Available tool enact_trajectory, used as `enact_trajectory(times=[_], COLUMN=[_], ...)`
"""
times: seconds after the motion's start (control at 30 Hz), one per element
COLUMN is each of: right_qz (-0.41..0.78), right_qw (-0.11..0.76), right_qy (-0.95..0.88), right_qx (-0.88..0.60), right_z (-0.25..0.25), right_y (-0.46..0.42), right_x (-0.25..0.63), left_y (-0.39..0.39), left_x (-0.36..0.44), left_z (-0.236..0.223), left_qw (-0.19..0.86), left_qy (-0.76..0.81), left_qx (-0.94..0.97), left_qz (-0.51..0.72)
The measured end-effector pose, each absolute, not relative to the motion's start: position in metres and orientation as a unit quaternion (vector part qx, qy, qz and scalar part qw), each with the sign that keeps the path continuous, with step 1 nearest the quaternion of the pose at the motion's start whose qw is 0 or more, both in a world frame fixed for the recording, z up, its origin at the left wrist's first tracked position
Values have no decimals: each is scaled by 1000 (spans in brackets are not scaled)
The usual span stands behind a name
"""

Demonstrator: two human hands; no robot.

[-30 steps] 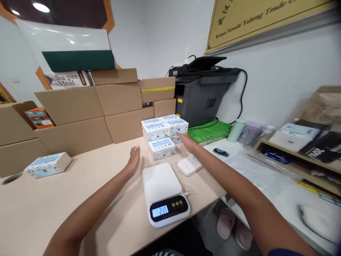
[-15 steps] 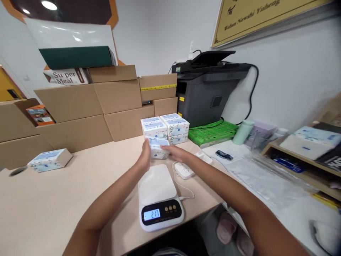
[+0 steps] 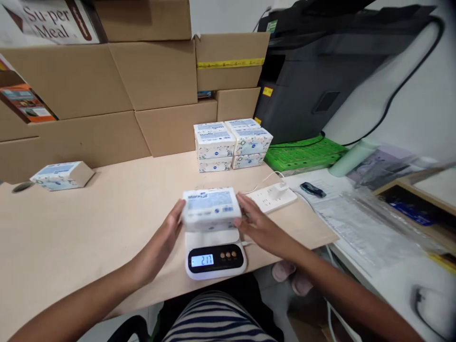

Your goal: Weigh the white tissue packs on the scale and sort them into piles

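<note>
A white tissue pack (image 3: 211,209) with blue print hangs just over the platform of a white kitchen scale (image 3: 215,255). My left hand (image 3: 162,244) presses its left end and my right hand (image 3: 259,227) presses its right end, so both hands hold it between them. The scale's display reads 217. Behind it, at the back of the table, stands a stack of several more tissue packs (image 3: 231,142). One more tissue pack (image 3: 60,174) lies alone at the far left of the table.
Stacked cardboard boxes (image 3: 117,85) line the back of the wooden table (image 3: 89,223). A black printer (image 3: 320,71) sits on a green tray (image 3: 302,154) at the right. A white power strip (image 3: 272,198) lies right of the scale. A cluttered side desk with plastic sheets (image 3: 359,228) stands further right.
Both hands reached to the front tissue pack, clasped it and carried it toward me, over the scale. The camera has tilted down and moved closer.
</note>
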State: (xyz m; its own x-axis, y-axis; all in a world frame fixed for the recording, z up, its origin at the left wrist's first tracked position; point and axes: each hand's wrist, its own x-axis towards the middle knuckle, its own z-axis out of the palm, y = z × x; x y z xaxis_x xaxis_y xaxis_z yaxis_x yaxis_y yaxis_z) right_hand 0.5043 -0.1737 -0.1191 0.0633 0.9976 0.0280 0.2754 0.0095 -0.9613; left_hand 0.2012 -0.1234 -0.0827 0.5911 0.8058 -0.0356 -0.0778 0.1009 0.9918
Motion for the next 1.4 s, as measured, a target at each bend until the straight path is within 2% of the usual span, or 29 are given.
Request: enact_trajectory(times=[0.07, 0.17, 0.3, 0.43, 0.6, 0.83, 1.17, 1.4], right_qz=[402, 393, 454, 488, 544, 523, 540, 515], right_qw=[429, 458, 456, 496, 543, 600, 638, 674], right_qy=[-545, -545, -555, -518, -454, -426, -380, -318], right_qx=[-598, -583, -527, -497, -450, -430, -396, -424], right_z=[-139, -146, -136, -134, -152, -169, -174, -160], right_y=[-175, -170, -152, -126, -108, -110, -115, -109], right_x=[505, 500, 487, 489, 490, 475, 474, 475], left_y=[-110, -94, -95, -97, -85, -79, -79, -69], left_x=[205, 219, 244, 256, 243, 231, 229, 236], left_z=[-104, -120, -118, -120, -152, -192, -181, -169], left_qw=[679, 680, 732, 738, 706, 682, 687, 673], left_qy=[369, 380, 260, 243, 314, 225, 224, 346], left_qx=[502, 441, 476, 482, 458, 551, 580, 498], left_qz=[387, 446, 412, 405, 439, 426, 376, 423])
